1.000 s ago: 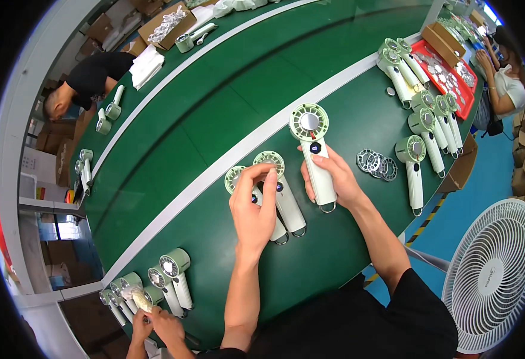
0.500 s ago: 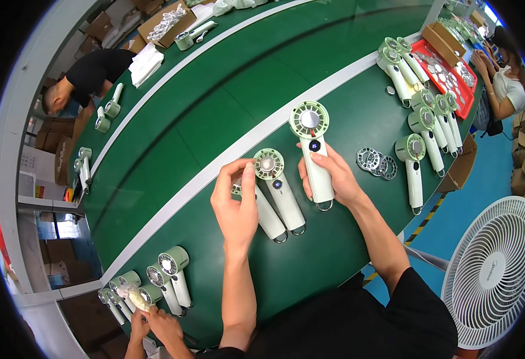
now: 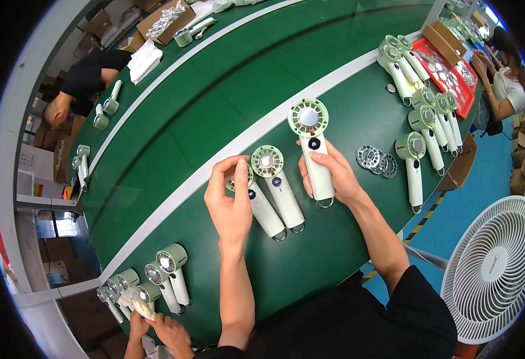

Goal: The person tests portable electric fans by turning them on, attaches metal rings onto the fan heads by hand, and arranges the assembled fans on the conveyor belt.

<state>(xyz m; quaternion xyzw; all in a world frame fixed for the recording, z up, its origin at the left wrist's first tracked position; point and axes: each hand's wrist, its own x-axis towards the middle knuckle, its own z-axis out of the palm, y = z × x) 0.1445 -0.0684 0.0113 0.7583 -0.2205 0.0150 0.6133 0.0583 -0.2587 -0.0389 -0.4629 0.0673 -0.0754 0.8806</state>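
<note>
Head view: the right hand (image 3: 334, 175) wraps a fan (image 3: 314, 143) over the green table (image 3: 328, 257); the left hand (image 3: 229, 206), half-curled by a second fan (image 3: 266, 215), holds I cannot tell what, if anything. Rings (image 3: 368, 168) and a red tray (image 3: 468, 103) lie rightward, beyond them blue floor (image 3: 491, 161).

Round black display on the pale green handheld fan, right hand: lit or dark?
Lit: pale digits glow on the round black display, uncovered by the right hand.

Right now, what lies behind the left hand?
A handheld fan on the green table: handle, lit screen and part of its head show. The left hand hides the rest of the head.
</note>
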